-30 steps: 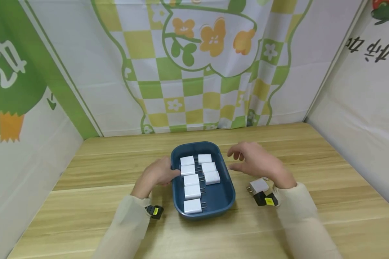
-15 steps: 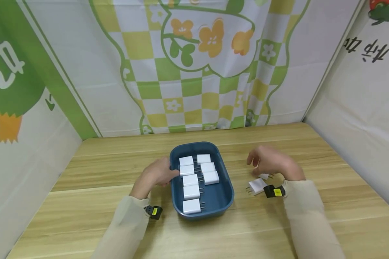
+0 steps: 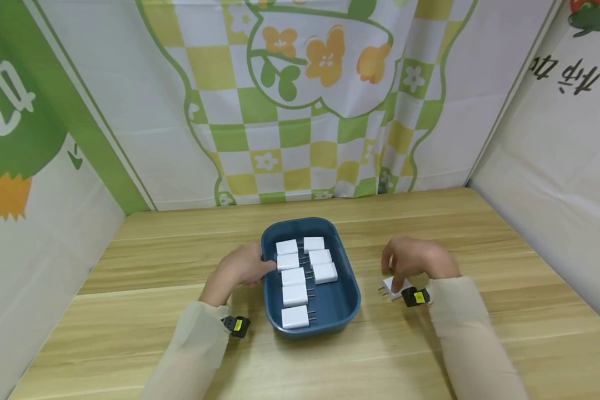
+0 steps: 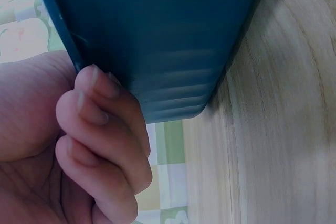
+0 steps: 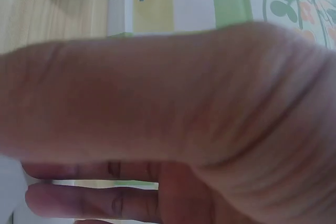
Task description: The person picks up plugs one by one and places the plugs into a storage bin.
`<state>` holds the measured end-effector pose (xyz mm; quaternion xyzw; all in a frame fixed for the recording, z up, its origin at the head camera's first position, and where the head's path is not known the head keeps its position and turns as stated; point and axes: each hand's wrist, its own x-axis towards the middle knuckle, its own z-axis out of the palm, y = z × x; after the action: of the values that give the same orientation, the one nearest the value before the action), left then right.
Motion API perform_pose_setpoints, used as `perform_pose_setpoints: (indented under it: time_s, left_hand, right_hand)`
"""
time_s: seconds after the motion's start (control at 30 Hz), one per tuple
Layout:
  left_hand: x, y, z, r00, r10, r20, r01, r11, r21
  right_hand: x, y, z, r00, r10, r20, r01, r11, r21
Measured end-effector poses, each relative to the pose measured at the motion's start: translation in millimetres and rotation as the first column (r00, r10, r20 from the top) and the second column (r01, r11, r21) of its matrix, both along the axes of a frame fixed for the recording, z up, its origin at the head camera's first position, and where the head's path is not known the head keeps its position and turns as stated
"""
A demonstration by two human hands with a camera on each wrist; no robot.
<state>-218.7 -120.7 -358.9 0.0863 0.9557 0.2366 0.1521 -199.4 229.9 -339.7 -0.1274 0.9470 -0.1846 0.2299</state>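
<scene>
A blue plastic bin (image 3: 350,311) stands mid-table, holding several white plug-in chargers (image 3: 295,317) in two columns, prongs mostly pointing right. My left hand (image 3: 245,265) grips its left rim, thumb over the edge and fingers curled against the outside wall. The left wrist view shows those fingers (image 4: 105,124) close up under the rim. Right of the bin, my right hand (image 3: 415,258) reaches down and pinches a white charger (image 3: 391,289) lying on the table, thumb on its near side. The hand covers the spot where a second loose charger lay.
The wooden table (image 3: 155,266) runs back to a checkered fabric curtain (image 3: 300,133). White fabric walls stand at both sides. A small black wrist camera (image 3: 416,296) sits on the right wrist close to the charger; another camera (image 3: 237,326) is on the left wrist.
My right hand has moved right and down from beside the bin, passed over the farther loose charger, and come onto the nearer one. The left hand has stayed on the rim.
</scene>
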Motion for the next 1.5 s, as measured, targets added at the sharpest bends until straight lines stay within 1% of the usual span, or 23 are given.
perform_pose_setpoints:
  time_s: [0.23, 0.47, 0.67, 0.87, 1.0, 1.1, 1.2, 1.27, 1.4, 1.5]
  left_hand:
    - [0.4, 0.4, 0.3, 1.0, 0.002, 0.0, -0.002, 1.0, 0.002]
    - [0.7, 0.6, 1.2, 1.0, 0.0, 0.004, 0.0, 1.0, -0.003]
    - [0.5, 0.1, 0.9, 1.0, -0.003, 0.0, 0.003, 1.0, -0.005]
    - [0.7, -0.1, 0.9, 1.0, -0.009, -0.007, 0.009, 1.0, -0.008]
    - [0.8, -0.2, 0.5, 1.0, -0.01, -0.007, 0.01, 1.0, -0.007]
    - [0.4, 0.2, 0.5, 1.0, -0.007, -0.004, 0.007, 1.0, -0.008]
    - [0.1, 0.5, 0.9, 1.0, -0.004, 0.0, 0.004, 1.0, -0.009]
    - [0.1, 0.6, 0.9, 1.0, -0.002, 0.003, 0.002, 1.0, -0.007]
    - [0.5, 0.6, 1.0, 1.0, -0.004, 0.001, 0.004, 1.0, -0.006]
    - [0.6, 0.5, 0.7, 1.0, -0.004, 0.003, 0.004, 1.0, -0.006]
  right_hand:
    - [0.5, -4.1, -0.3, 1.0, 0.025, -0.014, -0.025, 1.0, 0.011]
    - [-4.9, -7.3, -4.0, 0.996, 0.046, -0.077, -0.045, 0.999, 0.007]
    - [-3.4, -15.0, -3.6, 0.996, 0.032, -0.084, -0.029, 0.999, 0.037]
    - [-1.9, -24.6, -7.8, 0.996, 0.023, -0.09, -0.015, 0.996, 0.093]
    - [-2.5, -27.6, -8.7, 0.995, 0.02, -0.095, -0.009, 0.994, 0.112]
    - [-3.0, -26.5, -6.0, 0.992, 0.04, -0.12, -0.025, 0.992, 0.121]
    - [-3.4, -24.1, -1.8, 0.984, 0.065, -0.165, -0.046, 0.993, 0.113]
    - [-3.2, -22.5, 1.9, 0.98, 0.071, -0.185, -0.056, 0.995, 0.088]
    - [-1.1, -20.3, 9.9, 0.976, 0.057, -0.209, -0.053, 0.998, 0.028]
    - [2.1, -21.0, 16.6, 0.968, 0.056, -0.243, -0.057, 0.998, 0.004]
